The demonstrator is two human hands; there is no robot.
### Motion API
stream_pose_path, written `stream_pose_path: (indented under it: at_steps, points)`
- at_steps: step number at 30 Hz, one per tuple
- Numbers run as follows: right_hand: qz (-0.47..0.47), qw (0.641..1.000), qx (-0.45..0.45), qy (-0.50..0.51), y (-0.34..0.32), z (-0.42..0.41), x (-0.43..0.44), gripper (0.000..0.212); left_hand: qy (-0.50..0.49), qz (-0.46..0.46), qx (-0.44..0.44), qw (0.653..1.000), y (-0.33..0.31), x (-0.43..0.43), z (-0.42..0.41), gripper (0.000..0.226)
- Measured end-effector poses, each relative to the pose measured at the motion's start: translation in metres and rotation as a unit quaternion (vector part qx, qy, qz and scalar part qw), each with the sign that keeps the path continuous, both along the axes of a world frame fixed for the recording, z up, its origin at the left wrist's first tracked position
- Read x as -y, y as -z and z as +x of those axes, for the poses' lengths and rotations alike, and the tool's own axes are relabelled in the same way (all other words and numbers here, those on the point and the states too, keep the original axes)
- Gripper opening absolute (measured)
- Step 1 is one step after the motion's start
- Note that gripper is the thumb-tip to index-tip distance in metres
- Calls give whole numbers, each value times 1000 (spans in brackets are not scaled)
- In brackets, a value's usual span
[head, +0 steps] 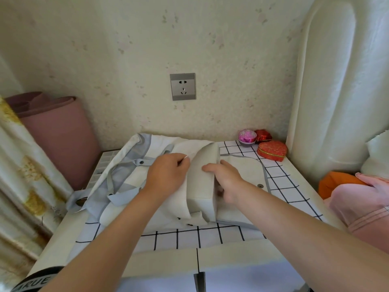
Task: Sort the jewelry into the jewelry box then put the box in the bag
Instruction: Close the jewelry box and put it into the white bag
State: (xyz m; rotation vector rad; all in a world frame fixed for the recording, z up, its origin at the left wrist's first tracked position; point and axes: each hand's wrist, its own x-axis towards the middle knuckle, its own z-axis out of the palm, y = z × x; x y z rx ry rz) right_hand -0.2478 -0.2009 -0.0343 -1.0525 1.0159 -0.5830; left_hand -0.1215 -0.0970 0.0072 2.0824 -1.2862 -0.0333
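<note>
- Jewelry box (203,182): grey, stands on its edge in centre of frame, at mouth of bag (126,163), lower end partly under the fabric.
- Left hand (168,171): fingers curled, they pinch bag's upper fabric layer just left of the box.
- Right hand (228,179): fingers wrapped round box's right side, thumb on its upper edge.
- Bag lies on checked surface (282,186).
- Upper right: heart-shaped red box (272,152) + pink bowl (247,137), apart from both hands.
</note>
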Motion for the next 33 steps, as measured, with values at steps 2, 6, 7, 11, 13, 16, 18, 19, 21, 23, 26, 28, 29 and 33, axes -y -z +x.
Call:
stream_pose_path:
  at_steps: [2,6,7,11,13,16,18,19,21,23,26,28,29,33]
  points:
    - [-6,1000,-11,11,-2,9,0,81,-4,-27,-38,999,-3,0,0,46]
    - [-28,999,-17,34,-10,15,-4,80,11,-95,-141,985,-8,0,-4,44]
    - [-26,999,-7,31,-12,14,-4,75,19,-100,-155,983,-9,-1,-6,45]
    - [-36,999,-2,15,-15,11,-10,70,34,-117,-195,973,-18,0,-12,46]
    - [-40,998,13,38,-15,15,-17,79,43,-117,-208,970,-24,1,-13,46]
    - [-51,995,70,53,-15,28,-26,94,80,-123,-223,964,-32,-1,-14,46]
    - [-36,992,110,44,-13,40,-29,85,88,-141,-229,959,-37,-3,-16,47]
    - [-34,993,108,40,-12,46,-28,75,86,-150,-231,958,-40,-5,-17,47]
    - [-47,995,86,24,-8,55,-24,67,89,-157,-230,956,-44,-6,-18,47]
    - [-46,996,80,18,-6,62,-24,64,82,-151,-219,960,-44,-7,-16,48]
    - [-22,997,74,-4,-4,69,-33,61,50,-148,-235,959,-41,-9,-5,46]
    - [1,997,65,-34,1,72,-39,66,31,-148,-247,957,-39,-11,3,50]
    - [15,997,61,-48,3,73,-41,69,26,-142,-247,958,-37,-12,7,54]
    - [1,995,3,-102,12,70,-34,76,41,-101,-244,964,-29,-14,14,58]
